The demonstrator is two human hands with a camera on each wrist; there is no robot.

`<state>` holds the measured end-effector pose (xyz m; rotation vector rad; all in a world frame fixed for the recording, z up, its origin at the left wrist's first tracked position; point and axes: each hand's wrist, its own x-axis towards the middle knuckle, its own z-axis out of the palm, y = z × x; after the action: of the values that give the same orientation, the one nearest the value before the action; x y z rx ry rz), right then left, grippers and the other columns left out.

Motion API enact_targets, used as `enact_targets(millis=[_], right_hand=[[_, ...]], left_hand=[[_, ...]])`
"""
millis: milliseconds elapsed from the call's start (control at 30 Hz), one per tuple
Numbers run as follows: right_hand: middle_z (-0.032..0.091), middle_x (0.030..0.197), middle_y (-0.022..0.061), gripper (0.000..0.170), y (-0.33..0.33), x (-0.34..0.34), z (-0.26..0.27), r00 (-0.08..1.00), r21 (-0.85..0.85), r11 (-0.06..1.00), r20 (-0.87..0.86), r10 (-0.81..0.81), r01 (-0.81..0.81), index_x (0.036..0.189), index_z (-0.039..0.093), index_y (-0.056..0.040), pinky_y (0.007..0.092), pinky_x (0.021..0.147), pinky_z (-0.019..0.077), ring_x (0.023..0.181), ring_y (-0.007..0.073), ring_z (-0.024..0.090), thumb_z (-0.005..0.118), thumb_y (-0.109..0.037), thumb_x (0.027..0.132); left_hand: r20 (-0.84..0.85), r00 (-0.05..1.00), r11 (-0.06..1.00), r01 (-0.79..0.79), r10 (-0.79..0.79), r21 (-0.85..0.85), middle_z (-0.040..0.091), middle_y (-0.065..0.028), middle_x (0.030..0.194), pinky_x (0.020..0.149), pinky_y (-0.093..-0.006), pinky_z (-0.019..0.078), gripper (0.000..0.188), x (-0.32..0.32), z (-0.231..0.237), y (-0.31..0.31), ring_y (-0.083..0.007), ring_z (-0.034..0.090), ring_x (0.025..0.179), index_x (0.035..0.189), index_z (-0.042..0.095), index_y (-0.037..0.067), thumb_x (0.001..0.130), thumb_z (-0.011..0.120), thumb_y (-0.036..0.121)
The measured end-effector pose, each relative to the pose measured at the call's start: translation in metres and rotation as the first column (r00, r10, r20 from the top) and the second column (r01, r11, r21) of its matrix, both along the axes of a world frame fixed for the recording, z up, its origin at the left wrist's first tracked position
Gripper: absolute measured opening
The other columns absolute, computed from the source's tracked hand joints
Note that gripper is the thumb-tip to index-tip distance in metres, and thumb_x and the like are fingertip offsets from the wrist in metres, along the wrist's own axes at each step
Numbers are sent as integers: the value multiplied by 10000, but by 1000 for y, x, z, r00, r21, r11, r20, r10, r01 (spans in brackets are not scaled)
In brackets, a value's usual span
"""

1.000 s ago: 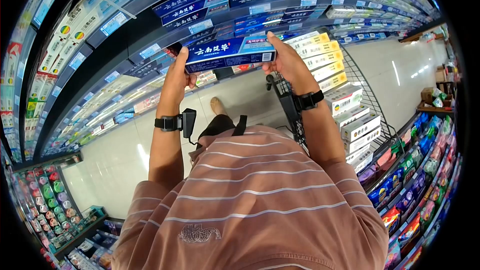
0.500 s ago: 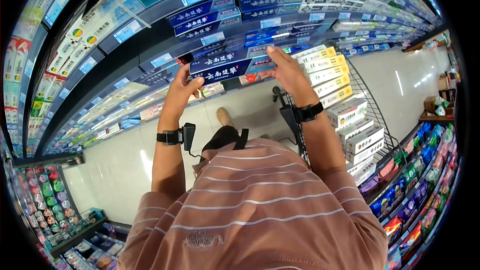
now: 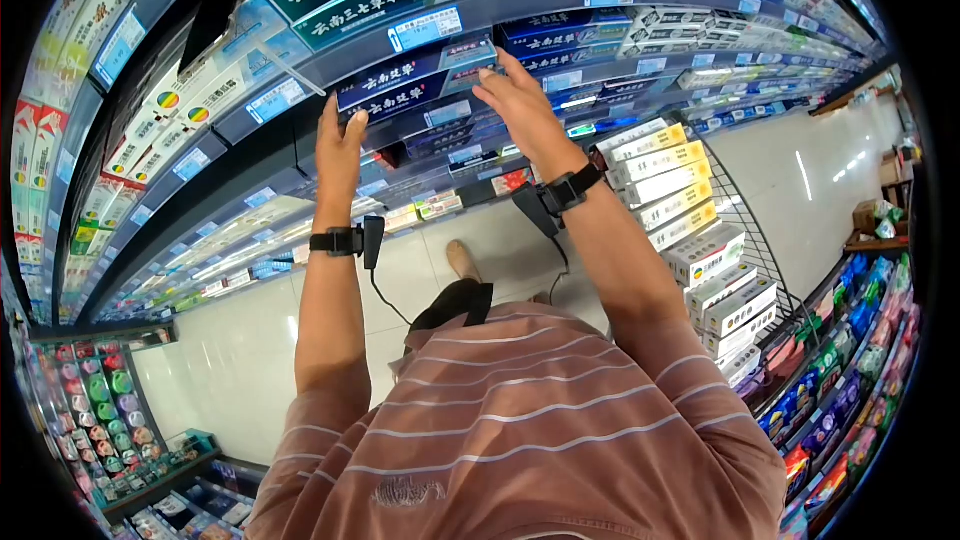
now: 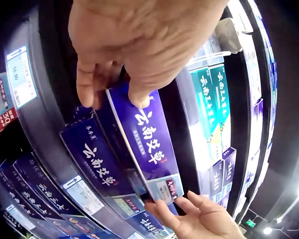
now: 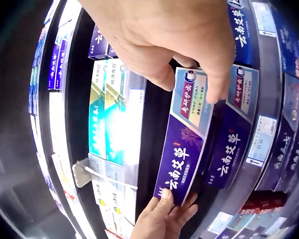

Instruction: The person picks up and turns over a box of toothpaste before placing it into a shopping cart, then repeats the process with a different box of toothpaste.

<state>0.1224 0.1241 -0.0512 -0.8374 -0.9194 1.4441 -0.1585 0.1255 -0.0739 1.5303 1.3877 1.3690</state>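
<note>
A long dark-blue toothpaste box (image 3: 392, 70) is held by its two ends at the shelf. The left hand (image 3: 341, 155) pinches its left end, thumb on the printed face; the left wrist view shows this box (image 4: 147, 134) and the left hand (image 4: 139, 40) from above. At the other end the right hand (image 3: 528, 118) grips with thumb and fingers; in the right wrist view the right hand (image 5: 174, 40) covers the top end of the box (image 5: 182, 144). Beside it lies a matching box (image 5: 231, 129) on the shelf.
Green boxes (image 3: 340, 15) sit on the shelf above, over a price label (image 3: 424, 30). To the right, a wire cart (image 3: 745, 225) holds stacked yellow-white cartons (image 3: 665, 180) and white boxes (image 3: 705, 252). Tiled floor (image 3: 230, 340) lies below.
Both hands have moved up and forward with the box, from in front of the lower shelves to the shelf with the matching boxes. The box has been tilted on the way.
</note>
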Motion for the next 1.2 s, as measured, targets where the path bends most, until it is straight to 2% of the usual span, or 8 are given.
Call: enact_targets(millis=[33, 133, 267, 600, 700, 1067, 1133, 1200], right_hand=[[539, 1361, 170, 687, 10, -2, -6, 996, -22, 1000, 93, -5, 8, 1580, 240, 4, 371, 1117, 447, 1244, 229, 559, 585, -192, 1019], [560, 1320, 161, 737, 25, -3, -17, 969, -110, 993, 246, -18, 47, 1590, 204, 3, 352, 1066, 490, 1169, 231, 605, 602, -202, 1005], [674, 1121, 150, 773, 23, -5, -13, 967, -120, 987, 245, -74, 106, 1605, 210, -41, 306, 837, 554, 928, 208, 685, 602, -214, 962], [608, 1258, 157, 786, 21, -4, -24, 964, -56, 986, 228, -138, 155, 1583, 152, 55, 303, 843, 582, 1024, 199, 672, 582, -133, 954], [563, 1329, 161, 797, 21, 0, -31, 967, -69, 988, 222, -123, 141, 1588, 146, 48, 309, 851, 583, 1048, 205, 665, 586, -137, 949], [501, 1426, 221, 799, 12, 15, -14, 960, -93, 993, 275, -46, 74, 1583, 109, 73, 343, 863, 577, 1156, 289, 639, 574, -130, 966], [561, 1352, 217, 787, 8, 19, -23, 963, -63, 996, 266, -44, 63, 1573, 151, 82, 344, 819, 582, 1066, 274, 673, 588, -162, 966], [607, 1276, 203, 747, -6, 30, -26, 967, -79, 997, 255, 0, 20, 1555, 215, 82, 344, 799, 580, 1043, 261, 679, 598, -180, 970]], left_hand=[[-182, 981, 997, -62, 69, 45, 581, -178, 1233, 915, -357, 505, 626, -3, -9, 11, -242, 616, 1078, 1510, 409, 4, 985, 652, 245], [-299, 949, 995, -98, 97, 12, 600, -208, 1253, 950, -374, 490, 664, 6, -13, 27, -305, 624, 1095, 1523, 385, 3, 984, 651, 284], [-252, 960, 990, -134, 118, -47, 636, -263, 1242, 973, -371, 485, 734, 22, -8, 23, -328, 640, 1114, 1526, 343, -35, 980, 654, 346], [-143, 978, 988, -145, 152, 61, 652, -196, 1038, 828, -368, 500, 774, 42, -10, 34, -245, 604, 897, 1499, 359, -72, 977, 654, 418], [-218, 963, 980, -182, 161, -80, 655, -211, 1077, 853, -360, 501, 785, 45, 4, 26, -250, 615, 937, 1489, 366, -84, 978, 645, 443], [-267, 946, 983, -181, 186, 42, 656, -196, 1167, 938, -336, 478, 767, 33, -22, 45, -218, 606, 1037, 1474, 427, -55, 966, 659, 471], [-161, 974, 978, -135, 160, 158, 641, -203, 1201, 978, -352, 455, 759, 31, -38, 52, -234, 591, 1090, 1442, 459, -51, 959, 657, 501], [-284, 936, 977, -183, 206, 106, 616, -196, 1235, 1021, -360, 418, 650, 23, -39, 50, -246, 558, 1144, 1312, 536, -39, 972, 643, 504]])
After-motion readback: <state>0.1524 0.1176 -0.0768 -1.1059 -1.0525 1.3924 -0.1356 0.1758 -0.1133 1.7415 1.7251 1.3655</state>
